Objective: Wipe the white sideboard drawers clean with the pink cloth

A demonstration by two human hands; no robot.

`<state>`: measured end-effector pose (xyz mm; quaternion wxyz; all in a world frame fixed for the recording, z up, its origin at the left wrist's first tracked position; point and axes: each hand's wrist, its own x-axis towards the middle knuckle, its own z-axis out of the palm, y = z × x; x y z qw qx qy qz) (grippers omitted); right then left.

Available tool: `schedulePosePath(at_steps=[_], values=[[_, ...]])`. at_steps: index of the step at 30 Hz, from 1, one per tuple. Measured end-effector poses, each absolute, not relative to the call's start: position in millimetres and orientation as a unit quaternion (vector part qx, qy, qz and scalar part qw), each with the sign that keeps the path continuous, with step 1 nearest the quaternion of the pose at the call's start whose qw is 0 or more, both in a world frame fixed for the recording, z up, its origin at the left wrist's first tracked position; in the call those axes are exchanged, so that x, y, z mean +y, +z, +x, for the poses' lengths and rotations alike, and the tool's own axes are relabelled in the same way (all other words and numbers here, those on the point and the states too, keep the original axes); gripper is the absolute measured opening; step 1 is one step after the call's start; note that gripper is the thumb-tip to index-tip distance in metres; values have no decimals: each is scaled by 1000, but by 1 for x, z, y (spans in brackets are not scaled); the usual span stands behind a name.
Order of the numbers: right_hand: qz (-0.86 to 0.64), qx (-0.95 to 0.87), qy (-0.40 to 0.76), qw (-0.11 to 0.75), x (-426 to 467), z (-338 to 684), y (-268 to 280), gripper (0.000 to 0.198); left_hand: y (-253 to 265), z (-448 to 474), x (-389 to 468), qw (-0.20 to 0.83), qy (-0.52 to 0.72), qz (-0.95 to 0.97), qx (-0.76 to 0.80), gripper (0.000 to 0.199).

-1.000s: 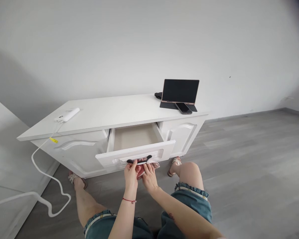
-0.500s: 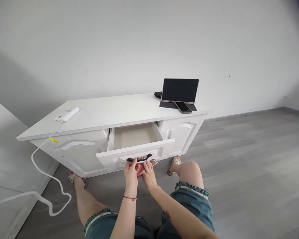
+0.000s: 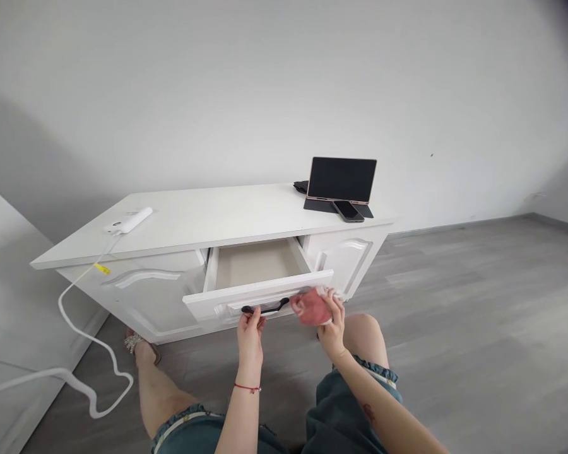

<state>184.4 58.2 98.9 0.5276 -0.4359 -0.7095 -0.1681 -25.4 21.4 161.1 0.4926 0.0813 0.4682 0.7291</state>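
Observation:
A white drawer (image 3: 260, 287) is pulled out from the middle of a white cabinet, its inside showing a bare light bottom. My left hand (image 3: 250, 325) is closed on the left end of the drawer's black handle (image 3: 269, 309). Bunched in my right hand (image 3: 332, 323) is a pink-and-white cloth (image 3: 311, 307), slightly blurred. That cloth lies against or just in front of the drawer front, right of the handle; whether it touches I cannot tell.
On the cabinet top (image 3: 208, 214) stand a tablet (image 3: 341, 180) and a phone (image 3: 348, 211), with a dark folded item (image 3: 301, 186) behind. A white power strip (image 3: 130, 221) sits at the left, its cable (image 3: 99, 343) hanging to the floor. My legs straddle the drawer.
My right hand has moved right with the cloth, away from the handle and my left hand. My left hand stays at the handle's left end. The drawer remains pulled out.

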Motion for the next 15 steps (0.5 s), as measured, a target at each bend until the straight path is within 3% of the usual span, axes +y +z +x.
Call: schedulePosePath(at_steps=[10,15], values=[[-446,-665,-147,581,78,161,137,41,153,-24,24,497,745,74,439,46],[-395,-740,-125,529,72,117,158,33,149,-18,24,489,762,78,418,41]])
